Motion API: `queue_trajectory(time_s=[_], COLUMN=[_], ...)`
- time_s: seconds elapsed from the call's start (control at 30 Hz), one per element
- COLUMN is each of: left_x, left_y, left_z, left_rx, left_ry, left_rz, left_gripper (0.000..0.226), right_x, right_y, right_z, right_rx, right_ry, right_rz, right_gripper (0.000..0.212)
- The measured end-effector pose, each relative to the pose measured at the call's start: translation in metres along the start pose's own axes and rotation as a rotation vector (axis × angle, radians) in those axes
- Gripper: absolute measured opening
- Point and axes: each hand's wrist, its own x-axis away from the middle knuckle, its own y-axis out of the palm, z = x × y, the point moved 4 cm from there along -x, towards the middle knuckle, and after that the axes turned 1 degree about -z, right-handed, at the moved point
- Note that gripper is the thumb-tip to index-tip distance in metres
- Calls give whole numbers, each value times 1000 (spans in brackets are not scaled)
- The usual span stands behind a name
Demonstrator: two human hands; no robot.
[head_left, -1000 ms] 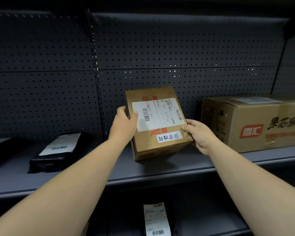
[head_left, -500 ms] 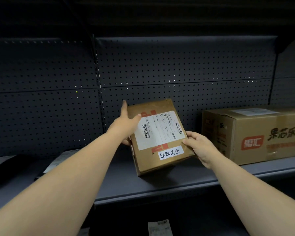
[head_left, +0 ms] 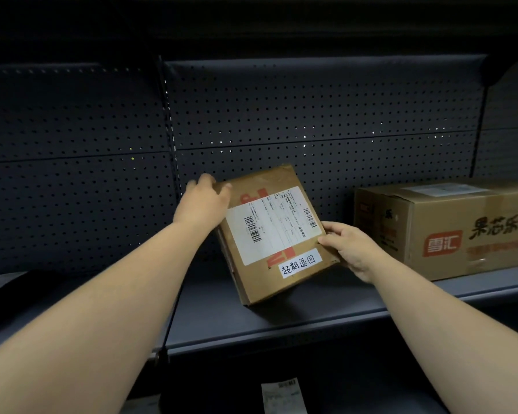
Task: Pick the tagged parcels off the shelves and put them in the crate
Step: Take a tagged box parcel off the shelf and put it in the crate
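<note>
Dark pegboard shelf (head_left: 281,321); tagged parcel (head_left: 277,234) tilted, lower corner on it. Our left hand (head_left: 204,201) grips top corner, right hand (head_left: 346,245) grips side edge. Pick step; next, carry to crate, unseen.

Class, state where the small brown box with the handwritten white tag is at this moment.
In the head view the small brown box sits centre frame, tilted, gripped between the left hand and right hand, above the grey shelf, left of the large printed carton.
</note>
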Motion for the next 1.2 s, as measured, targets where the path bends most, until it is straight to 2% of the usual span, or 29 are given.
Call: queue_trajectory(time_s=[0.1,0.2,0.5,0.6,0.73,0.8,0.93,1.2], left_x=[1,1,1,6,13,18,24,48], left_y=[-13,-22,-46,-52,-56,-57,-59,-44], left_z=[-2,-8,-36,-48,-64,-71,-87,-112], left_rx=[-22,-37,-200,-204,-153,-116,-85,151], left_ry=[55,59,10,-15,-45,-66,-93,-219], left_rz=[85,116,43,33,52,67,70,67], left_gripper=[41,40,52,52,51,49,47,41], right_x=[-2,-4,-14,-18,-20,-19,-17,-17], right_y=[4,8,28,38,55,61,71,86], right_z=[-5,-9,-25,-23,-21,-22,-24,-27], right_rx=[30,24,-95,-180,-318,-343,-383,-427], right_ry=[-4,4,-2,51,107,117,127,80], right_rz=[-2,-14,99,173,191,190,186,131], right_gripper=[28,28,24,40,64,54,12,4])
